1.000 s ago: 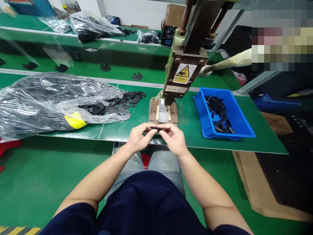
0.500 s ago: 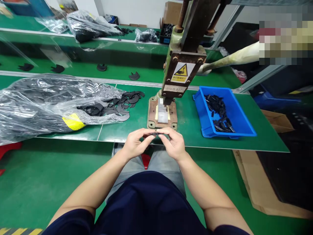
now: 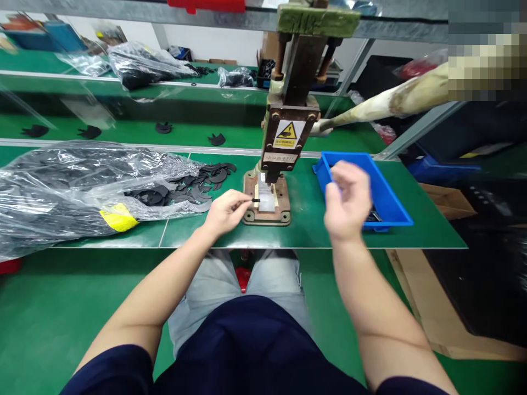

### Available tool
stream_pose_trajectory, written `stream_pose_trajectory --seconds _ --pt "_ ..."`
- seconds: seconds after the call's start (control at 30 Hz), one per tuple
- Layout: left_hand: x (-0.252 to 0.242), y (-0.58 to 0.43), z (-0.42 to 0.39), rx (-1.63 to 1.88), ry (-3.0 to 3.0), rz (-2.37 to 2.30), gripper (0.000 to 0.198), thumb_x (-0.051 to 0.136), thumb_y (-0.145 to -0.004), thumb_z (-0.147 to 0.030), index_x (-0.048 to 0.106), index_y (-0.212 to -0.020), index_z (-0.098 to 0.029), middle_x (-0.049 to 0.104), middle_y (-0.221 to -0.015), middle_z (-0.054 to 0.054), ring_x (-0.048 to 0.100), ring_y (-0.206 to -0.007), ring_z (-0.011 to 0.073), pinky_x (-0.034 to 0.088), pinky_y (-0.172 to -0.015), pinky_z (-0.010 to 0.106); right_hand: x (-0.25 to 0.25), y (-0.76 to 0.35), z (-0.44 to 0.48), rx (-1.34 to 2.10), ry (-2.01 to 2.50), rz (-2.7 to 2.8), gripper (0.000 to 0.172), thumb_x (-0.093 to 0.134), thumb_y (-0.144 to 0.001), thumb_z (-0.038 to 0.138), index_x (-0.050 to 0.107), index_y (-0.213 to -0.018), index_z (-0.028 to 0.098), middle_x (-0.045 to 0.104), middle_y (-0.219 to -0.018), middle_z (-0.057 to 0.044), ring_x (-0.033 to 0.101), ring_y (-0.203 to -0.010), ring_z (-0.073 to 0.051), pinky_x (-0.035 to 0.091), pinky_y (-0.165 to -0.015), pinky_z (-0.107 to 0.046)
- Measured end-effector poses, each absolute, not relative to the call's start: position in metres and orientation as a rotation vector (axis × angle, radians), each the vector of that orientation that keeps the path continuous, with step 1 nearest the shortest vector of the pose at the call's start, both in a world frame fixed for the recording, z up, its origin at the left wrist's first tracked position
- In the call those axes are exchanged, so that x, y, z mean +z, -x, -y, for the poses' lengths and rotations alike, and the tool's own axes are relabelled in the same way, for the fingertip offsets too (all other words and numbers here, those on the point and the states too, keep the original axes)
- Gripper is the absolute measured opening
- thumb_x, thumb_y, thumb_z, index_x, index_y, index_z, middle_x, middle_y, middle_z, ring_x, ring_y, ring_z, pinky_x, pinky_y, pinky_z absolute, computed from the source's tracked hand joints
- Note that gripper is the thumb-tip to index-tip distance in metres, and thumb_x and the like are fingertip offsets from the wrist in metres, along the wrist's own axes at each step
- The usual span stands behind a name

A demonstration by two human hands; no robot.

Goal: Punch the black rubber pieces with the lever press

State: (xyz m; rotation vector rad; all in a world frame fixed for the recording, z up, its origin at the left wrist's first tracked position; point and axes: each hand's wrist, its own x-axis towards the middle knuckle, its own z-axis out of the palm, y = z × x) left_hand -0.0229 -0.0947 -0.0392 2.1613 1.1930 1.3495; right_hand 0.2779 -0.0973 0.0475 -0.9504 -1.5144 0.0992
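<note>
My left hand (image 3: 228, 211) pinches a small black plastic piece (image 3: 256, 200) between thumb and fingertips. That piece is over the left part of the hand press's base plate (image 3: 267, 218), beside the pale metal block (image 3: 267, 202) under the ram (image 3: 272, 174). Lifted in front of the blue bin (image 3: 393, 206), my right hand (image 3: 349, 197) is smeared by motion. Its fingers are loosely curled with the thumb apart, and nothing shows in it. Part of the black pieces (image 3: 374, 215) in the bin is hidden behind this hand.
A clear plastic bag (image 3: 69, 186) lies at left, with curved black pieces (image 3: 206, 181) spilling from its mouth. The press's long wrapped lever (image 3: 387, 107) reaches out to the upper right. Several black parts (image 3: 216, 139) lie along the green strip behind the bench.
My hands have separated. The left has moved forward to the press base with the small black piece; the right has let go and swung right and up, before the blue bin.
</note>
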Motion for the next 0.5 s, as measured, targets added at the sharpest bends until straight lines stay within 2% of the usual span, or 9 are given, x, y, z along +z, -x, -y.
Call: stream_pose_trajectory --seconds 0.07,0.2,0.27,0.33,0.4,0.5 --pt "-0.043 0.019 0.069 1.246 -2.217 -1.257 0.020 0.064 -0.105 -0.035 0.079 -0.111 -0.023 0.079 -0.106 0.007 0.073 -0.094 0.0181 0.059 -0.085 0.032 0.094 -0.291 0.082 0.032 0.803 1.378 0.039 0.065 -0.101 0.046 0.068 -0.130 0.020 0.070 -0.130 -0.011 0.072 -0.122 -0.020 0.062 -0.106 -0.040" --pt "-0.045 0.007 0.039 0.995 -2.360 -1.374 0.023 0.060 -0.107 -0.033 0.080 -0.116 -0.026 0.078 -0.121 0.006 0.074 -0.112 0.0210 0.057 -0.096 0.033 0.180 -0.281 0.084 0.190 0.601 1.445 0.050 0.051 -0.102 0.061 0.065 -0.130 0.022 0.069 -0.129 -0.003 0.075 -0.121 -0.017 0.059 -0.103 -0.035" --pt "-0.042 0.003 0.034 0.870 -2.450 -1.405 0.027 0.057 -0.107 -0.032 0.079 -0.121 -0.028 0.077 -0.127 0.007 0.073 -0.117 0.0229 0.057 -0.095 0.033 0.204 -0.269 0.092 0.289 0.606 1.502 0.057 0.045 -0.099 0.068 0.065 -0.127 0.023 0.069 -0.124 0.000 0.077 -0.107 -0.013 0.060 -0.098 -0.035" --pt "-0.038 0.001 0.032 0.752 -2.538 -1.394 0.029 0.057 -0.107 -0.031 0.080 -0.124 -0.029 0.075 -0.129 0.007 0.073 -0.118 0.0248 0.057 -0.093 0.034 0.211 -0.260 0.096 0.323 0.609 1.549 0.057 0.049 -0.095 0.071 0.066 -0.117 0.021 0.069 -0.104 0.003 0.075 -0.086 -0.007 0.061 -0.089 -0.032" --pt "-0.032 0.001 0.030 0.664 -2.591 -1.352 0.029 0.058 -0.105 -0.028 0.080 -0.123 -0.030 0.074 -0.130 0.007 0.072 -0.118 0.0259 0.058 -0.091 0.035 0.207 -0.258 0.097 0.294 0.593 1.587 0.049 0.059 -0.093 0.068 0.066 -0.100 0.020 0.064 -0.084 0.004 0.067 -0.070 -0.005 0.061 -0.079 -0.028" --pt "-0.026 0.002 0.026 0.615 -2.599 -1.296 0.028 0.059 -0.104 -0.025 0.081 -0.121 -0.030 0.074 -0.130 0.006 0.073 -0.117 0.0252 0.058 -0.093 0.034 0.186 -0.259 0.102 0.283 0.540 1.593 0.042 0.070 -0.095 0.060 0.061 -0.081 0.021 0.058 -0.071 0.003 0.063 -0.064 -0.009 0.061 -0.070 -0.031"
